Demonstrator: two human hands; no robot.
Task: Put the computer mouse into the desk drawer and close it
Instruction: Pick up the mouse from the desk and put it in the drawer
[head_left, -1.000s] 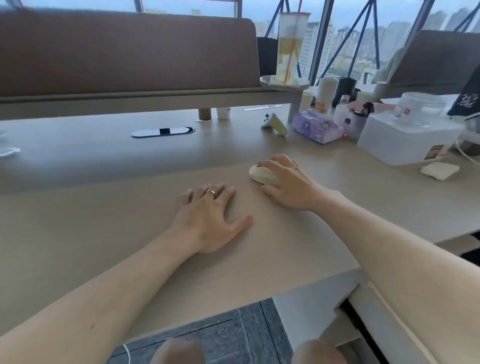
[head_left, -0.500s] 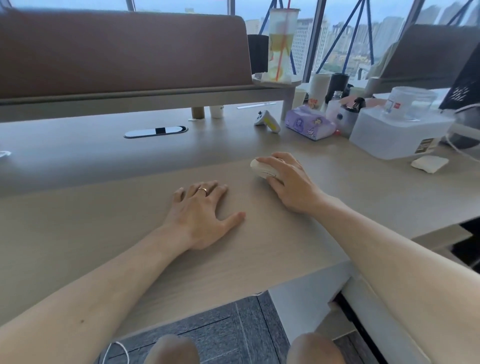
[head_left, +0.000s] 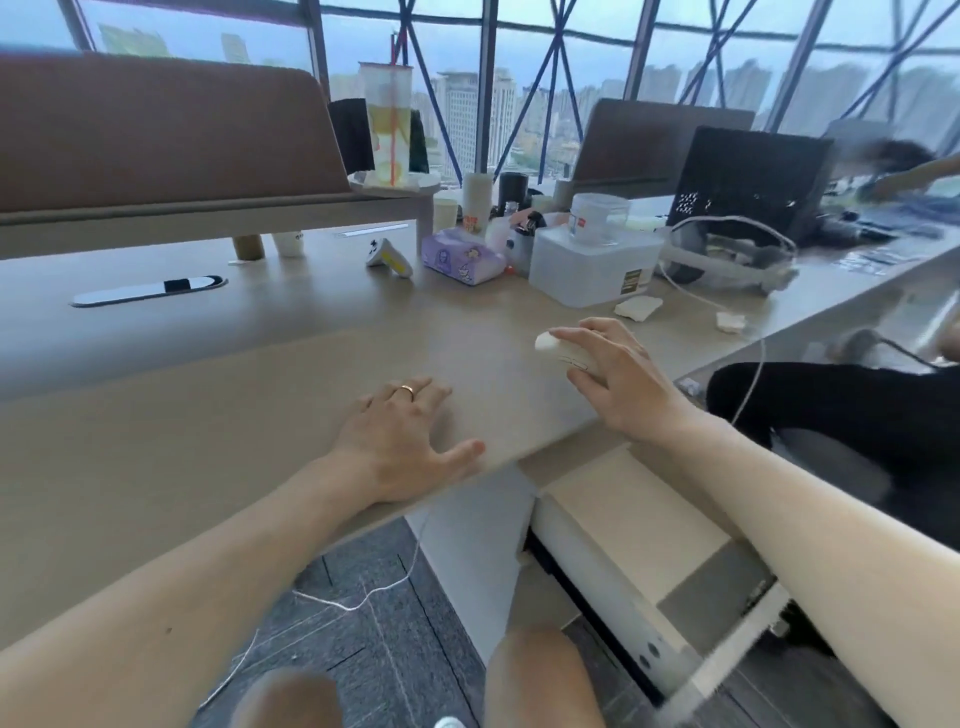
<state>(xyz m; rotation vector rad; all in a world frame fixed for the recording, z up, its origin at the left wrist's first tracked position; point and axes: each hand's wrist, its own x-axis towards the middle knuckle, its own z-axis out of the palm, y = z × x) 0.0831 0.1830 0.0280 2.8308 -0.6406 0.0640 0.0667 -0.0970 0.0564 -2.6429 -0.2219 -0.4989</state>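
Observation:
A cream-white computer mouse is gripped in my right hand, lifted a little off the beige desk near its front right corner. My left hand lies flat on the desk, fingers spread, a gold ring on one finger, holding nothing. Below the desk's right corner stands a white drawer unit; its top drawer looks pulled out, with a pale bottom and a grey patch showing. My right forearm crosses over the drawer.
At the back of the desk stand a purple tissue pack, a white box with a clear jar on it, a tall drink cup and a white headset with cable. Another person's dark-clothed leg is at the right.
My right hand has lifted the mouse and carried it right, toward the desk's corner. The view has turned right and up, bringing the drawer unit into sight. My left hand stays flat.

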